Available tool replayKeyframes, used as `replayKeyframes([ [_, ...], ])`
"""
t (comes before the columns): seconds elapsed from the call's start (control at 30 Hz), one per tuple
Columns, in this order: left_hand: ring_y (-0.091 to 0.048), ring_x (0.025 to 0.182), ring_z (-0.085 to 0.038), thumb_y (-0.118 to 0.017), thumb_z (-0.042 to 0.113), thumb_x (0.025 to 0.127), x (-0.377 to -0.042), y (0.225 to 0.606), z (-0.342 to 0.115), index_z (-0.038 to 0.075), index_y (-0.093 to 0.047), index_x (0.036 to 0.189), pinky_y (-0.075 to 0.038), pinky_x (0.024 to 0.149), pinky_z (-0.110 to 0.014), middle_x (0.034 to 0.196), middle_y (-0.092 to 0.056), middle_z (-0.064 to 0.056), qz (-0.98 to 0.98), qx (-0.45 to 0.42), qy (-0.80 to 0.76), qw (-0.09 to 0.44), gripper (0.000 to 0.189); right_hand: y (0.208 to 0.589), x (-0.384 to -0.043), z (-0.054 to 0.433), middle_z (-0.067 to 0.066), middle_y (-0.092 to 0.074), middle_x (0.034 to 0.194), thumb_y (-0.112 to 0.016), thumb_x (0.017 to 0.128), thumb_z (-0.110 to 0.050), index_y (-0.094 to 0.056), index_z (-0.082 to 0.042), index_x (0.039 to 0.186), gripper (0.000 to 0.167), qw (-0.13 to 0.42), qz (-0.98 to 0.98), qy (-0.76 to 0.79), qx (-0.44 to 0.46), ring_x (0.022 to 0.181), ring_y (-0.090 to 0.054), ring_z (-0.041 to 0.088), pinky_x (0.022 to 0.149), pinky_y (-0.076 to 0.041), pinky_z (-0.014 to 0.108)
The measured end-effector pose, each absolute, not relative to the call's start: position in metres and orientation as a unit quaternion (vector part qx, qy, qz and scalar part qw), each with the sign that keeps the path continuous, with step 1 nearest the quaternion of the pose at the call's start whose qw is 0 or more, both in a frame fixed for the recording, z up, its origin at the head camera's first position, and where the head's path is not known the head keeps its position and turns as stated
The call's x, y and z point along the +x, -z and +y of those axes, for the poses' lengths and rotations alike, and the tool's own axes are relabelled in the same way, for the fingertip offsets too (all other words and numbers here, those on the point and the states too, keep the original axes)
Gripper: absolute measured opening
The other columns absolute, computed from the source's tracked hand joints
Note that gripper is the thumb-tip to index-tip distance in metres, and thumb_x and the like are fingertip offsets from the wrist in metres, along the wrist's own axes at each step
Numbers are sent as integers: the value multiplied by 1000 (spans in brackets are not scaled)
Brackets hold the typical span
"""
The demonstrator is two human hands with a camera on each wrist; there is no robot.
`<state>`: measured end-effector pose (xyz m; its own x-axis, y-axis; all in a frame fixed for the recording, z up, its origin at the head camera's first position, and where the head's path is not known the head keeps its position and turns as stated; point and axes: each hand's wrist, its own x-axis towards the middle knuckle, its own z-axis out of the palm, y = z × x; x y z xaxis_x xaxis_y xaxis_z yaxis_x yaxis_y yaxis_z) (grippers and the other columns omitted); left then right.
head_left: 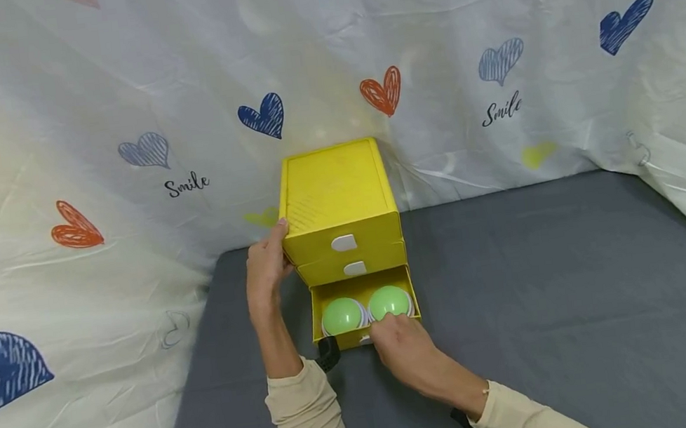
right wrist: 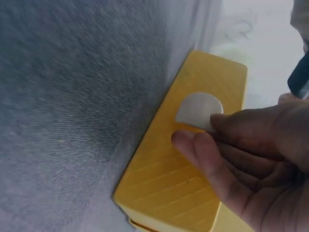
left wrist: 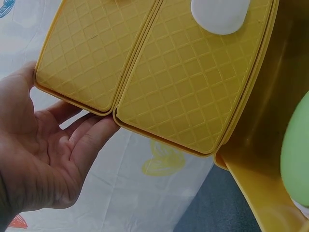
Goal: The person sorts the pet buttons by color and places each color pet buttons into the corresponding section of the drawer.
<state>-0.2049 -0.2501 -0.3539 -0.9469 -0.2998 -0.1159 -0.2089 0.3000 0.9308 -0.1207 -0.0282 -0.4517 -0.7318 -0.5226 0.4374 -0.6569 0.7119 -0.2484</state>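
A yellow three-drawer box (head_left: pixel 336 186) stands against the back curtain, its bottom drawer (head_left: pixel 319 287) pulled out. Two pale green domed objects with white rims, a left one (head_left: pixel 342 315) and a right one (head_left: pixel 389 301), sit side by side in that drawer. My left hand (head_left: pixel 265 269) rests against the box's left side, thumb at the upper front corner and fingertips touching the side edges in the left wrist view. With thumb and fingers, my right hand (head_left: pixel 404 345) pinches the white pull tab (right wrist: pixel 199 110) on the bottom drawer's front.
The two upper drawers are closed, with white tabs, an upper one (head_left: pixel 343 243) and a lower one (head_left: pixel 355 268). Dark grey cloth (head_left: pixel 550 303) covers the table. A white curtain (head_left: pixel 312 55) printed with hearts hangs behind and along the sides.
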Motion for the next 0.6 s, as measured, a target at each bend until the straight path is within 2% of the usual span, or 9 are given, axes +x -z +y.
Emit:
replayKeyframes([
  [0.13, -27, 45, -8, -53, 66, 101, -206, 356, -251, 20, -37, 61, -33, 53, -26, 47, -31, 12, -803, 155, 574, 52, 62, 453, -135, -32, -8, -20, 55, -70, 89, 7, -33, -18, 55, 56, 193, -903, -204, 324, 48, -22, 5, 45, -16, 21],
  [0.2, -36, 48, -7, -52, 66, 101, -206, 355, -250, 18, -47, 66, -40, 57, -25, 49, -34, 10, -805, 158, 569, 52, 60, 455, -146, -34, -8, -21, 55, -68, 91, 6, -33, -18, 55, 56, 197, -902, -210, 321, 47, -23, 6, 45, -17, 22],
  [0.3, -57, 66, -6, -50, 68, 101, -205, 355, -249, 11, -68, 92, -55, 76, -27, 64, -53, 9, -811, 164, 560, 38, 61, 458, -161, -36, -6, -23, 55, -66, 92, 6, -34, -17, 56, 54, 210, -901, -219, 310, 46, -28, 7, 44, -20, 24],
  [0.37, -65, 84, -7, -49, 68, 101, -205, 354, -247, 8, -71, 112, -58, 93, -34, 78, -62, 8, -811, 168, 559, 28, 65, 461, -171, -36, -4, -28, 52, -66, 92, 5, -36, -16, 55, 52, 222, -902, -219, 299, 44, -36, 10, 42, -25, 26],
  [0.43, -65, 85, -9, -51, 68, 101, -205, 353, -245, 9, -70, 103, -57, 97, -37, 77, -61, 8, -809, 168, 563, 24, 62, 463, -180, -36, -1, -36, 50, -67, 93, 4, -40, -14, 55, 50, 230, -905, -216, 286, 42, -43, 14, 40, -31, 29],
  [0.47, -62, 81, -10, -51, 67, 101, -205, 353, -244, 11, -69, 93, -57, 95, -37, 72, -57, 8, -807, 167, 566, 24, 59, 463, -185, -36, 2, -40, 49, -67, 93, 3, -41, -14, 55, 48, 233, -907, -211, 279, 42, -47, 17, 40, -35, 32],
  [0.53, -57, 71, -11, -53, 67, 100, -206, 354, -243, 18, -54, 71, -57, 86, -33, 60, -47, 10, -806, 163, 569, 27, 57, 464, -191, -35, 5, -45, 49, -67, 95, 1, -43, -13, 55, 48, 233, -911, -207, 269, 42, -51, 19, 40, -40, 35],
  [0.6, -48, 60, -12, -54, 66, 100, -207, 354, -242, 21, -37, 63, -52, 75, -29, 52, -35, 9, -804, 159, 572, 32, 61, 464, -195, -35, 6, -49, 50, -67, 95, 0, -45, -12, 56, 47, 230, -914, -206, 264, 43, -54, 22, 41, -44, 38],
])
